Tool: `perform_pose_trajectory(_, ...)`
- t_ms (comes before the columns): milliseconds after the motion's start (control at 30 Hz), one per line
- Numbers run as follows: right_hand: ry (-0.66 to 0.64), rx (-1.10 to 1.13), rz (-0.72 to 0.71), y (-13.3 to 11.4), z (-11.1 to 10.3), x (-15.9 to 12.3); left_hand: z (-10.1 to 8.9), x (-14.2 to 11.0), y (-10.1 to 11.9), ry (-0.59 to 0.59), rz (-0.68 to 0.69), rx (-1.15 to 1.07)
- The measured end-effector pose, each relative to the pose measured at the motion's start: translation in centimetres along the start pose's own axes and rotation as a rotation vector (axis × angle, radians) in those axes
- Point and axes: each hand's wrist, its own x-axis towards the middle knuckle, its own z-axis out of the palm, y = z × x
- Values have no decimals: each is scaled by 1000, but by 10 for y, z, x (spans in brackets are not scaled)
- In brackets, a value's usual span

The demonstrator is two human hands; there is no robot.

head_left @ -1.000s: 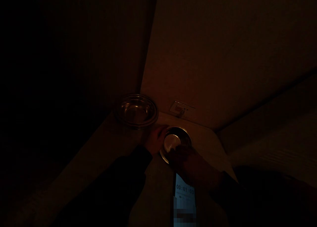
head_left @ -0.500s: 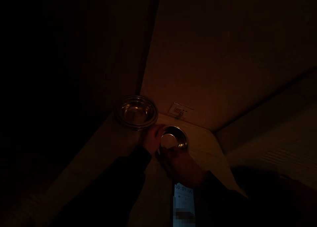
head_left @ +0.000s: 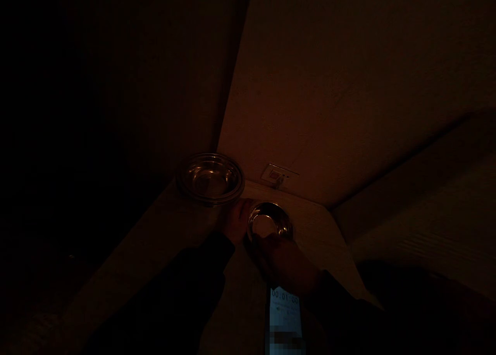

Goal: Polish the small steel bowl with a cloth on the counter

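Note:
A small round metal bowl (head_left: 285, 216) sits on a pale tabletop, its shiny inside turned up. My right hand (head_left: 287, 259) grips the near rim, with fingertips over the edge and the palm covering the front of the bowl. Against its left side rests my left hand (head_left: 235, 221), fingers curled along the wall; darkness hides most of their detail. Behind my left hand lies a wider metal dish (head_left: 211, 161) with a layered rim, perhaps several nested together. I cannot make out anything inside the bowl.
A lit phone (head_left: 285, 313) showing timer digits lies on the tabletop (head_left: 228, 303) below my right hand. A wall socket (head_left: 279, 175) with a plug is behind the bowl. Walls meet the table's back edge, and the room is very dark.
The whole view has shifted slightly. Both hands stay at the bowl, with hardly any visible movement.

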Motion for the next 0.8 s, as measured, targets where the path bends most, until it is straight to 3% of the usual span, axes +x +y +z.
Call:
perform_pose_trajectory(200, 63, 9, 132, -7, 0, 8, 7, -5, 1, -13, -14, -29)
perform_pose_trajectory(367, 79, 18, 155, -9, 4, 14, 9, -6, -1, -15, 16, -20)
perform_pose_trajectory(800, -8, 42, -121, 18, 5, -12, 7, -4, -12, -112, 82, -44)
